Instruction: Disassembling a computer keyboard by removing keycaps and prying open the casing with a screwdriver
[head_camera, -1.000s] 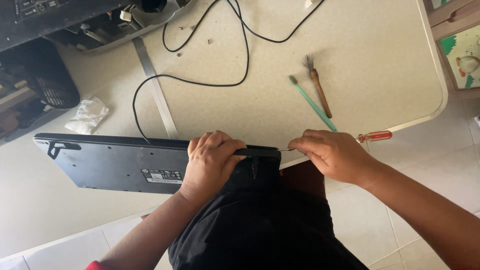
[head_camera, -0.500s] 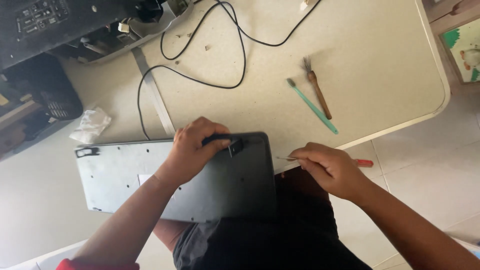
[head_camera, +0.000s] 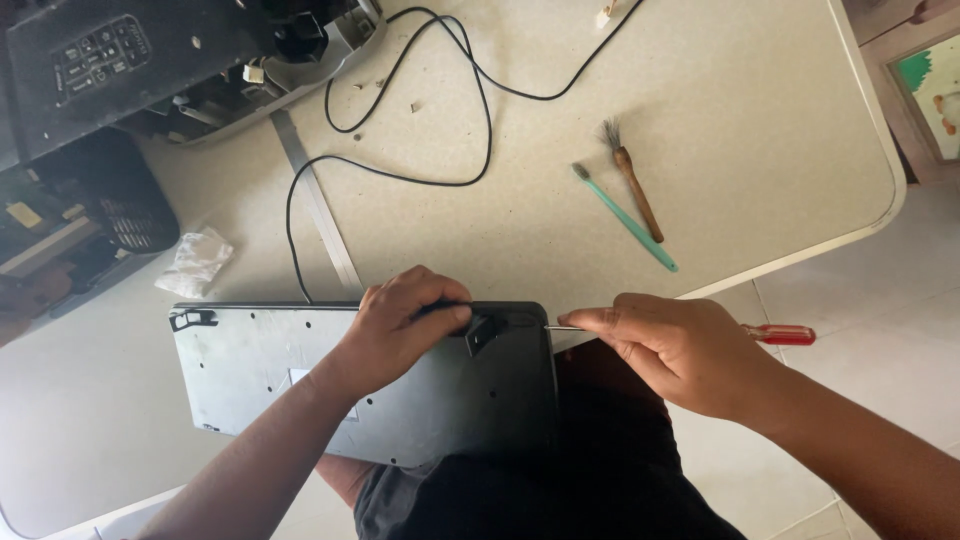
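One keyboard (head_camera: 300, 385) under the left hand (head_camera: 400, 325), fingers curled over its edge; right hand (head_camera: 675, 350) fingers pinching one screwdriver (head_camera: 780, 334); beyond them, two brushes (head_camera: 630, 195).

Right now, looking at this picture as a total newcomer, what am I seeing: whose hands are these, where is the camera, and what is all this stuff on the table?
No machine here: a person wears a camera on the head, looking down at their own two hands. The left hand holds a dark flat computer keyboard turned underside up across the lap and the edge of the speckled beige table. The right hand has a grip on a red-handled screwdriver, its tip at the keyboard's corner. On the table lie a teal toothbrush, a small wooden brush, a black cable and a crumpled clear plastic bag.
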